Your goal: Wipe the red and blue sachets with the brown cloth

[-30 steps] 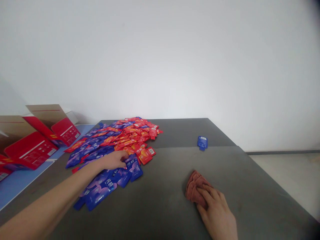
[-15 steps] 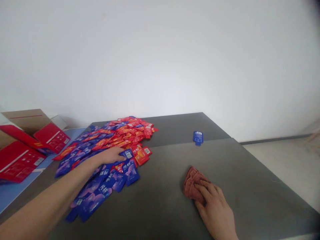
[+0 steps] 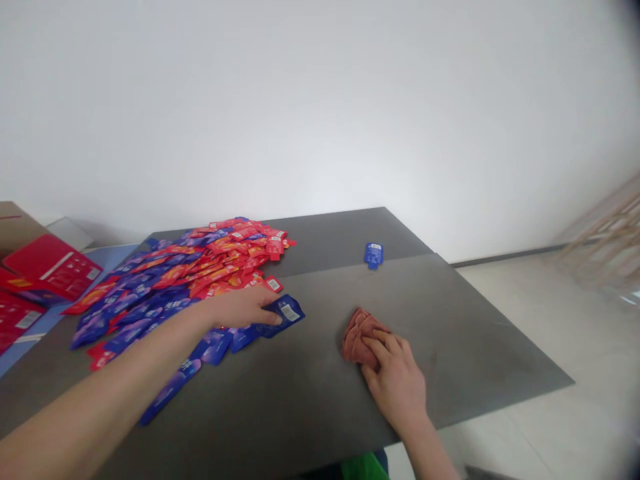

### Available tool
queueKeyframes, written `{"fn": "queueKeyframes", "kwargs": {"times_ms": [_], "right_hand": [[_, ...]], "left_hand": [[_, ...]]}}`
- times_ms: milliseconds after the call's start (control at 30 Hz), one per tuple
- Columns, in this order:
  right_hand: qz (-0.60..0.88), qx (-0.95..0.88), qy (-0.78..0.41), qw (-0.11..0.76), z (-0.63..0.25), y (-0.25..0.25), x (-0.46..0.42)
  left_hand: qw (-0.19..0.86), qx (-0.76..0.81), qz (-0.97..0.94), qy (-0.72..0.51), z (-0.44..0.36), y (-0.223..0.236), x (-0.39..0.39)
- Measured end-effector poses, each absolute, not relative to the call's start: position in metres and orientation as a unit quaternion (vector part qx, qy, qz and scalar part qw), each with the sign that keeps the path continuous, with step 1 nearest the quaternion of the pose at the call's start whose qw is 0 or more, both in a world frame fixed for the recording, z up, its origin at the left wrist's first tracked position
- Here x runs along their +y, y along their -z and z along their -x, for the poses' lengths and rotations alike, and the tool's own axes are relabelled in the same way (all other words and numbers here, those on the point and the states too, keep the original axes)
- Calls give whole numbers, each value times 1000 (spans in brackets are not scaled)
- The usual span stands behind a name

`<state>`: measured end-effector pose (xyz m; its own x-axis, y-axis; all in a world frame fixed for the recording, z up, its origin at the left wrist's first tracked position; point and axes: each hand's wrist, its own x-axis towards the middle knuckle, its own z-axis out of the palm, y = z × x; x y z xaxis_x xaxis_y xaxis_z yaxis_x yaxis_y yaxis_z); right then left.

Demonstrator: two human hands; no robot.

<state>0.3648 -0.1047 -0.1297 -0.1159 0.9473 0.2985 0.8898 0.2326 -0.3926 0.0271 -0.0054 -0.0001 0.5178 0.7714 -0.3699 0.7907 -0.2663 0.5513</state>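
My left hand (image 3: 247, 308) grips a blue pouch (image 3: 287, 315) by one end, its barcode side facing up. The pouch is at the right edge of a large heap of red pouches (image 3: 235, 257) and blue pouches on the dark table. Over on the right, my right hand (image 3: 395, 373) is closed on a folded reddish-brown cloth (image 3: 361, 337), which rests against the tabletop. Further back lies a single blue pouch (image 3: 374, 255), apart from the heap.
Open red cardboard boxes (image 3: 55, 267) stand to the left on a blue surface (image 3: 113, 259). A white wall (image 3: 320, 120) rises behind the dark table (image 3: 310, 387). Pale floor shows at the right, with a wooden rack (image 3: 607, 230) farther off.
My left hand has drawn the blue pouch rightward off the heap. The view has turned to the right; my right hand still has the cloth.
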Motion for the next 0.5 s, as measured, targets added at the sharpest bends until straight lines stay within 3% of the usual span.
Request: {"fn": "queueKeyframes", "kwargs": {"times_ms": [67, 233, 500], "right_hand": [[622, -740, -63, 249, -364, 127, -105], [628, -729, -73, 261, -360, 122, -104], [629, -726, -72, 270, -359, 125, -103]], "left_hand": [[385, 454, -802, 54, -58, 16, -12], [327, 437, -836, 65, -106, 59, -16], [369, 482, -795, 4, -78, 73, -22]]}}
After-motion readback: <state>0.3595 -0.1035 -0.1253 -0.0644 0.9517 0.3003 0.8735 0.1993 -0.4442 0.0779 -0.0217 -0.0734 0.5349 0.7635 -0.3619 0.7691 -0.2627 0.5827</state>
